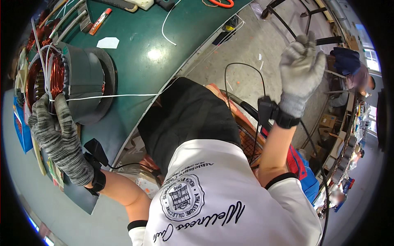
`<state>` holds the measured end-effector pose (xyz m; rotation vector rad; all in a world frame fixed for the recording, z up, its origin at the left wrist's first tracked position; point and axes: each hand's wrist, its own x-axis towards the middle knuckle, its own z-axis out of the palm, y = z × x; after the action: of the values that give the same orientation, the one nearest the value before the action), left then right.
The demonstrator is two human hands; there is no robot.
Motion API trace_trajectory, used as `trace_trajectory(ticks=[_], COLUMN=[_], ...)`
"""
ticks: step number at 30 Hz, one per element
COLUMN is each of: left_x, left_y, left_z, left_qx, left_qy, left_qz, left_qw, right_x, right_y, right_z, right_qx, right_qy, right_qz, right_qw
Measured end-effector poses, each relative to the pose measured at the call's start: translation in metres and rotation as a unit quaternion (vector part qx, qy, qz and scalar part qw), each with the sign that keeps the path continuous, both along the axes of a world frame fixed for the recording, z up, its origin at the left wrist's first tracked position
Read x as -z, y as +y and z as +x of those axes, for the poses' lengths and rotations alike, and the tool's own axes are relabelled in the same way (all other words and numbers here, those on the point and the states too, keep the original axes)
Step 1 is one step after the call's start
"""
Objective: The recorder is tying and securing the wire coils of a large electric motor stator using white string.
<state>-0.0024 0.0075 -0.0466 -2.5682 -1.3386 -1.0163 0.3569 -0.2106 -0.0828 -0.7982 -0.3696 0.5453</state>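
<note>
At nine o'clock, the left hand [59, 135], in a grey striped glove, has its fingertips on the face of the copper winding [59, 78], just where the white cord [115, 96] leaves it. The fingers are only a little apart; whether they pinch the cord or only press on it, I cannot tell.

The winding sits inside the grey motor housing [86, 69], which lies on its side on the green table [139, 53], between nine and ten o'clock, with the open end turned to the left. Several white loops go around the copper wires there, so I judge that a part of the tying is done.

From the fingertips, the cord runs towards three o'clock, almost straight, over the housing and the table. This long end is not cut or finished, so the tying is, I think, incomplete; how many turns are left is not possible to count.

Between ten and eleven o'clock lie an orange tube [100, 21] and a white paper piece [108, 42], apart from the housing.

At two o'clock, the right hand [301, 74], in a pale glove, is raised well away from the housing. Its fingers are bent, but I cannot tell if they hold the cord.
</note>
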Motion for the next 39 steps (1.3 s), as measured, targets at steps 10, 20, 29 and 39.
trace_trajectory(ticks=[10,20,29,39], left_x=[-0.003,0.002,0.005,-0.014], left_y=[0.006,0.009,0.014,0.006], left_z=[-0.008,-0.011,-0.018,0.002], left_qx=[-0.033,0.051,0.038,0.092], left_qy=[0.054,0.148,-0.022,0.033], left_qz=[-0.026,0.105,-0.040,0.142], left_qw=[0.998,0.982,0.998,0.985], right_x=[-0.060,-0.032,0.038,0.077], right_y=[0.026,-0.006,-0.118,-0.012], right_z=[0.037,-0.065,-0.008,0.055], right_qx=[-0.252,-0.705,-0.742,-0.294], right_qy=[-0.010,-0.135,-0.524,-0.188], right_qz=[0.001,-0.387,-0.148,-0.523], right_qw=[0.968,0.578,0.390,0.778])
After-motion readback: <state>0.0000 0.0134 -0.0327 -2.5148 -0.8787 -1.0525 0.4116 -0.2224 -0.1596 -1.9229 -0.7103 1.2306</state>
